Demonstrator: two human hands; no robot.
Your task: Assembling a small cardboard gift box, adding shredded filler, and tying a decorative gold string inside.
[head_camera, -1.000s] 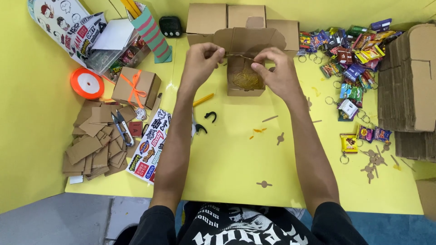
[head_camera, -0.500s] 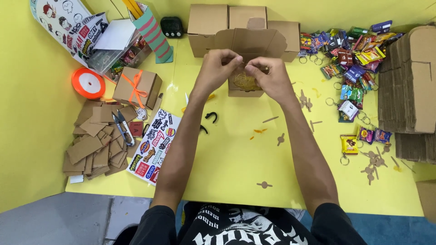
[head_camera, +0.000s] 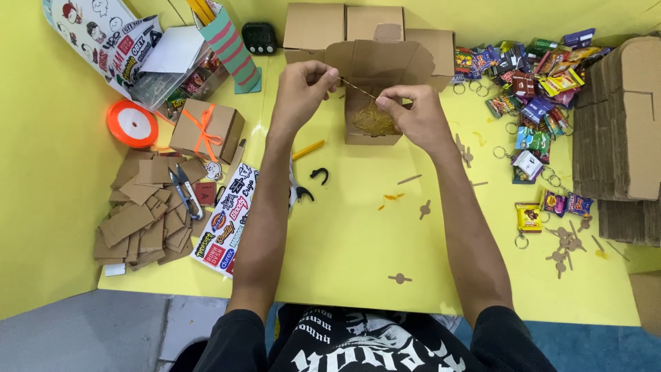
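Pinched in both grips is a thin straw-coloured strand [head_camera: 358,87], stretched taut between the left hand [head_camera: 303,86] and the right hand [head_camera: 413,114] above an open brown cardboard box [head_camera: 375,83]. Straw-like filling [head_camera: 374,120] lies inside the box, which stands at the far middle of the yellow counter [head_camera: 358,227]. Closed brown boxes [head_camera: 344,24] stand just behind it, and an orange ribbon roll [head_camera: 131,122] lies well apart to the left.

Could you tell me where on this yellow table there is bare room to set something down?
The widest free patch of the yellow table lies between the forearms, below the open cardboard box, with only small scraps. Crowded: the cardboard pieces and sticker sheet on the left, the keychain packets and flat box stack on the right.
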